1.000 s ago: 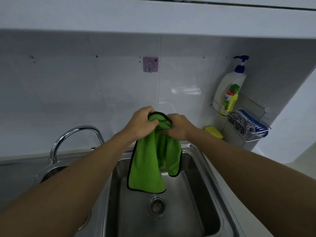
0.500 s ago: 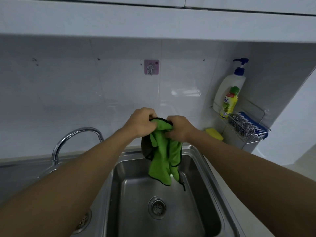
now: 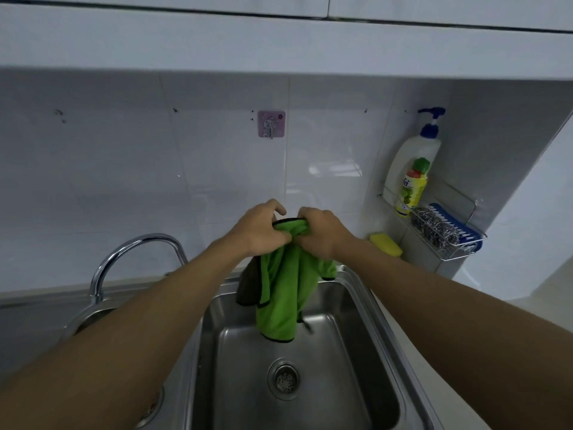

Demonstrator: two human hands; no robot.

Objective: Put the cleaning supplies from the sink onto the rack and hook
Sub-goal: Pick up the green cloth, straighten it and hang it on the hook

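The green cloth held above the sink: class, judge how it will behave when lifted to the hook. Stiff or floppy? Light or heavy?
Probably floppy: the green cloth droops in folds below the left hand and right hand. Likely light, since it bunches small in their grip. It may slip off the hook unless a fold catches.

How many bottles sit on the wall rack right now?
2: the tall white blue-pump bottle at the metal wire rack's far end, and the small yellow green-capped bottle directly in front of it. None seems hidden.
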